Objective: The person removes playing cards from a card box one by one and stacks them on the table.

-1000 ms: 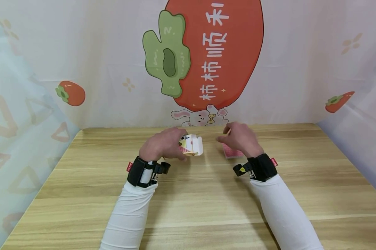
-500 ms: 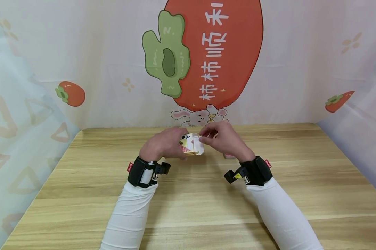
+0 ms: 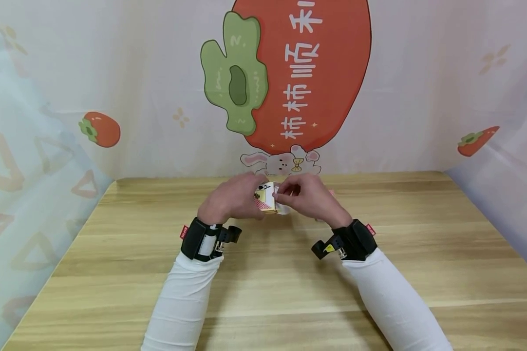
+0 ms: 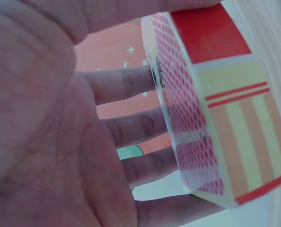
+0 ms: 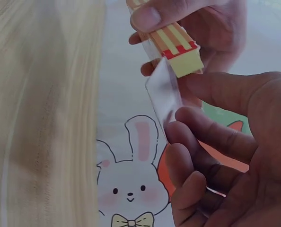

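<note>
Working the thin white flap (image 5: 160, 92) seems underway: the right hand (image 3: 309, 195) curves its fingers there, pinch unclear. The left hand (image 3: 233, 197) clamps its fingers round the red-patterned cardboard box (image 3: 265, 199), upper centre; folding likely needs it steady.

One card box (image 3: 265, 199) and two wristbands (image 3: 196, 239) (image 3: 361, 239) show.
</note>
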`<state>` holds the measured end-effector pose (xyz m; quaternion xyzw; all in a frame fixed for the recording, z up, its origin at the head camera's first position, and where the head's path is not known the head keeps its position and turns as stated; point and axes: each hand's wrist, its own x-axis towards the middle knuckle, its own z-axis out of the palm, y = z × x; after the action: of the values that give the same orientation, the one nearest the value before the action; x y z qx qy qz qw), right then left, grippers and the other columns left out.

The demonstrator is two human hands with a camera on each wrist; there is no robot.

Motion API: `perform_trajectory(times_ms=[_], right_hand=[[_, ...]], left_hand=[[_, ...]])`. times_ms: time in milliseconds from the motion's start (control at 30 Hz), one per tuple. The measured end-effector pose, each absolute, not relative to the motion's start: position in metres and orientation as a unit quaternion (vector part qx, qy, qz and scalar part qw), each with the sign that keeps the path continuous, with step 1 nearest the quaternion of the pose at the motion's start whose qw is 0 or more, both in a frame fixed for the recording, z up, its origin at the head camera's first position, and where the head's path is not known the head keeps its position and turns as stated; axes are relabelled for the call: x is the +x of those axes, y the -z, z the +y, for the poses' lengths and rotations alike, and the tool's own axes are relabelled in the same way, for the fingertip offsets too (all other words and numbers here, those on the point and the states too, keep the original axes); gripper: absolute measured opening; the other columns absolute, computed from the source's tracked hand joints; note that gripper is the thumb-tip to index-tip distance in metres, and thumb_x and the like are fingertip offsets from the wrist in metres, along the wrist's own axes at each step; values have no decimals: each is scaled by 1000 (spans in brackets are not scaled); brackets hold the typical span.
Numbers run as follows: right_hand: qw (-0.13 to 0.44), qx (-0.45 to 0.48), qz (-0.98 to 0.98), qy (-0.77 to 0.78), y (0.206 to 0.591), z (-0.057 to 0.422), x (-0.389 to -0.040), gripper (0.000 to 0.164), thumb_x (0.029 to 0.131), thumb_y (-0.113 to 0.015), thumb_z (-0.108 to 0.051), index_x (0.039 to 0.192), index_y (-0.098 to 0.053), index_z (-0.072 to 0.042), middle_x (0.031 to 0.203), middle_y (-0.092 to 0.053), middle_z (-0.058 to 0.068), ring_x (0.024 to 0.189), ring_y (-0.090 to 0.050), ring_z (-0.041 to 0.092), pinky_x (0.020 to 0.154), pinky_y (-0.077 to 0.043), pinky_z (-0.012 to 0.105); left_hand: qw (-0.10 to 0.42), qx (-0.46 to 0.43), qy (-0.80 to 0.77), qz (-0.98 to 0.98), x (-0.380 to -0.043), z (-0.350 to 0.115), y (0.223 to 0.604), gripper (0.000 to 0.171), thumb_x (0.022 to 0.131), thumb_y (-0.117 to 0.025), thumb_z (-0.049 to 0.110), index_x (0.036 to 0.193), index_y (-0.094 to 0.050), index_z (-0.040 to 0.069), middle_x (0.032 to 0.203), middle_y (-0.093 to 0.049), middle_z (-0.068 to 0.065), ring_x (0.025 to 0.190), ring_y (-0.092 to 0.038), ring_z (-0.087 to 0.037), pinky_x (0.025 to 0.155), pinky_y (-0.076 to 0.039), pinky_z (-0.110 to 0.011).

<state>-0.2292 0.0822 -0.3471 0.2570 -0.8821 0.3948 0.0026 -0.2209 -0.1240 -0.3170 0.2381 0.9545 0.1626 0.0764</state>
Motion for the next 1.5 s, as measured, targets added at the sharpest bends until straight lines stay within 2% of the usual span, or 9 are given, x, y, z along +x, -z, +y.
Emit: perform_trajectory(times_ms=[267,400,567,933,1300,1500], right_hand=[[-12,216,-885,-412,351,77,-233,14,88,-80,-22,84,-74,-10,82,-67,2,74,-59,20,63,-49,32],[-17,201,-887,-415,353,74,-234,16,89,-79,-21,83,-73,-8,79,-68,3,71,-60,20,61,-48,31],[-21,191,-890,-414,355,71,-234,15,90,-78,-20,83,-74,-8,77,-68,3,69,-59,19,60,-48,30],[-40,169,-895,-411,358,71,-233,14,91,-77,-21,86,-74,-8,80,-69,3,72,-60,20,61,-49,30],[-29,160,-900,-404,360,70,-230,15,89,-78,-18,83,-72,-7,77,-67,4,70,-58,19,59,-47,29],[-42,146,-894,-421,360,72,-230,16,89,-79,-20,90,-72,-5,84,-69,5,75,-62,19,62,-50,29]], left_hand=[[64,234,-165,956,-221,-124,315,66,72,-88,21,130,-59,8,109,-62,-5,97,-58,-23,82,-51,-35],[59,230,-155,959,-221,-123,316,65,71,-87,21,129,-60,8,106,-61,-5,95,-57,-22,77,-52,-35],[53,225,-134,964,-220,-121,317,64,70,-88,21,127,-60,9,103,-59,-5,92,-56,-21,71,-52,-35],[72,209,-130,967,-219,-118,319,70,67,-93,23,128,-60,9,104,-58,-6,93,-56,-22,71,-53,-37],[65,210,-115,969,-219,-117,319,65,69,-90,19,126,-62,11,101,-59,-4,89,-56,-22,67,-52,-38],[67,207,-111,970,-219,-116,320,68,69,-90,20,129,-61,11,104,-58,-5,90,-57,-22,67,-52,-39]])
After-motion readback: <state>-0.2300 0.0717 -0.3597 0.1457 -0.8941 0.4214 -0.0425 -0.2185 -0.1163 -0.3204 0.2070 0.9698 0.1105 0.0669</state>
